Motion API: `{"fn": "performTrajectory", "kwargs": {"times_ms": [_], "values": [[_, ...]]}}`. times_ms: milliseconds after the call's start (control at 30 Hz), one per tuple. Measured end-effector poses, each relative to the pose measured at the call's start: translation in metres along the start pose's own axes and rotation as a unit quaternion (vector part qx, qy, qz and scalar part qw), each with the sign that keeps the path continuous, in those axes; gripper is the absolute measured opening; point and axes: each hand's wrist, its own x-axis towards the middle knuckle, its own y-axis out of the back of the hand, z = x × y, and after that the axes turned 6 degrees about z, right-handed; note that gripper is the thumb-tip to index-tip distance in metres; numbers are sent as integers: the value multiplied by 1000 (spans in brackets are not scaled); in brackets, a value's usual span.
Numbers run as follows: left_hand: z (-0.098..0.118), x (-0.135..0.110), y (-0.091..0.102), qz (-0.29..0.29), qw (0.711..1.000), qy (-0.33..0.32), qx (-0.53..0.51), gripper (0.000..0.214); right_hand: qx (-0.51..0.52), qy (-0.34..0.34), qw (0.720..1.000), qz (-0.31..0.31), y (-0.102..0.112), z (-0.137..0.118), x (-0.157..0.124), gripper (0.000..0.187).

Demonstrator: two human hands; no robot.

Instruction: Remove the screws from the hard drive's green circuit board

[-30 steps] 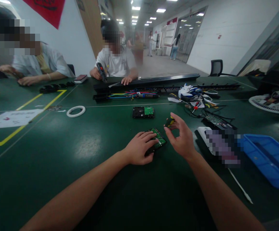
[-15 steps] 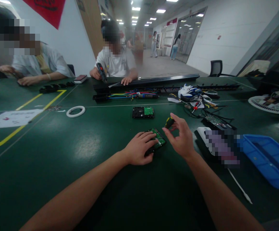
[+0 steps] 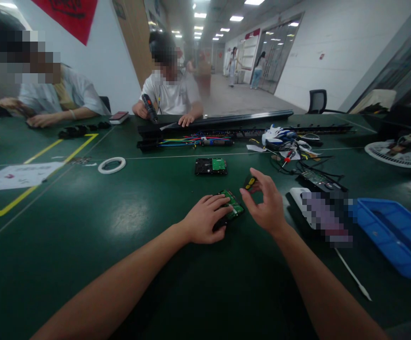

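The left hand (image 3: 208,219) is lying palm down on a green and black board (image 3: 236,208) on the table (image 3: 67,236), its fingers spreading over the top without closing round it. The right hand (image 3: 267,200) is tilting up just beside it, thumb and fingers pinching a black and yellow tool (image 3: 250,182). A blue tray (image 3: 378,237) is sitting off to the right, going past the picture's edge. The left hand is hiding part of the board. The tool's tip is too hard to see.
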Motion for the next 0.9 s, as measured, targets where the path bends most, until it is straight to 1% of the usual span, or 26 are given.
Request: {"fn": "performTrajectory", "kwargs": {"times_ms": [100, 167, 367, 533, 733, 900], "values": [[0, 0, 0, -1, 1000, -2, 1, 67, 31, -16, 999, -16, -1, 0, -1, 69], [0, 0, 0, -1, 1000, -3, 2, 67, 33, -23, 999, -14, -2, 0, -2, 69], [-1, 0, -1, 1, 1000, 1, -4, 67, 8, 1, 1000, 3, -1, -3, 0, 65], [-1, 0, -1, 3, 1000, -1, -3, 67, 25, -11, 1000, -11, -1, -1, -1, 67], [0, 0, -1, 6, 1000, 2, -7, 66, -10, 0, 1000, 24, -1, -3, 1, 59], [0, 0, 0, 3, 1000, -1, -9, 68, 20, 1, 1000, -6, -1, -4, 1, 66]]}}
